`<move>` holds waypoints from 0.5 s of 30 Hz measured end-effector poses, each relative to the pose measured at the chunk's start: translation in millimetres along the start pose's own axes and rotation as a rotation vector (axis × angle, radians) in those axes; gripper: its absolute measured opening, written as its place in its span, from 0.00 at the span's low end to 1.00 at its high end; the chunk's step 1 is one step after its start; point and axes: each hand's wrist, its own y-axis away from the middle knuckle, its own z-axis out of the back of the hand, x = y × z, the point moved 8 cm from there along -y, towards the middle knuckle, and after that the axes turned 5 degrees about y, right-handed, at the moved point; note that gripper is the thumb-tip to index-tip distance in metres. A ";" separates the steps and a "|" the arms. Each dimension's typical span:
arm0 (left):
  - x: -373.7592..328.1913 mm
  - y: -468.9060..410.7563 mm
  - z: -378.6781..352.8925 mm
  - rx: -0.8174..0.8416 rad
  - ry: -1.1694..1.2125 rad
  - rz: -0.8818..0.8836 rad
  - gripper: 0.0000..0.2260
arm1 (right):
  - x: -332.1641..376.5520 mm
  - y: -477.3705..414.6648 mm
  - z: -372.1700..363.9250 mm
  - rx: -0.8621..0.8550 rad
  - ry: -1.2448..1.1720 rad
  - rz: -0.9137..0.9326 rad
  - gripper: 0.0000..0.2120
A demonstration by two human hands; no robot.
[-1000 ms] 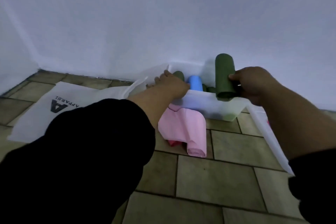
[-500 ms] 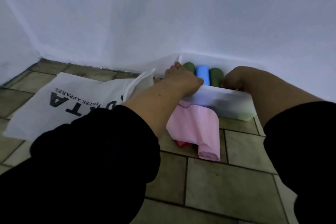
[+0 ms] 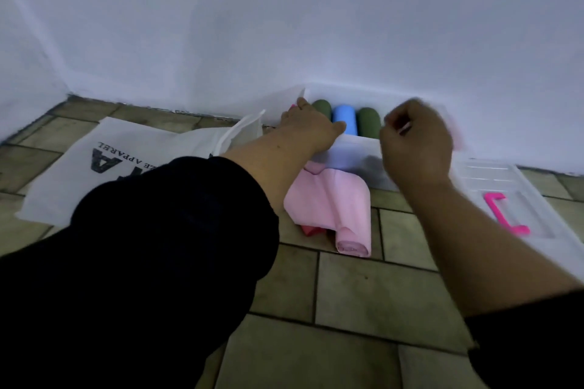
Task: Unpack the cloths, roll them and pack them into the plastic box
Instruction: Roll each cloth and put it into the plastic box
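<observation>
Already three rolled cloths lie side by side in the translucent plastic box [image 3: 354, 153], which stands on the tiled floor [image 3: 363, 294] against the white wall [image 3: 284, 25]: a green roll [image 3: 322, 107] at the left, a blue roll [image 3: 344, 118] in the middle and a second green roll [image 3: 368, 121] to its right, each touching the next.

The left hand [image 3: 311, 126] rests on the box's near left rim. Its fingers [image 3: 301, 106] lie fairly straight, reaching over the box just left of the first green roll, and the thumb points at the blue one.

The right hand [image 3: 414, 144] hangs over the right part of the box, just beside the second green roll. Its fingers are curled into a fist, with no grip on any cloth, and motion blur smears its far edge.

In front of the box a pink cloth [image 3: 331, 199] lies on the floor, its near end rolled, with a red cloth [image 3: 308, 229] showing beneath it.

To the left lies a white bag [image 3: 94, 186] printed in black. To the right lies the clear box lid [image 3: 493, 172] with its pink handle [image 3: 502, 213].
</observation>
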 end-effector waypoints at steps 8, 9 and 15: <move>19.6 88.2 2.0 -0.041 -0.073 -0.220 0.27 | -53.5 121.0 -56.1 0.670 0.180 -0.368 0.36; 30.5 105.1 -8.9 0.022 -0.132 -0.231 0.26 | -54.7 121.4 -55.5 0.672 0.185 -0.398 0.36; 102.1 176.5 -78.9 0.336 -0.484 -0.097 0.34 | -73.0 125.1 -24.8 0.789 0.217 -0.590 0.18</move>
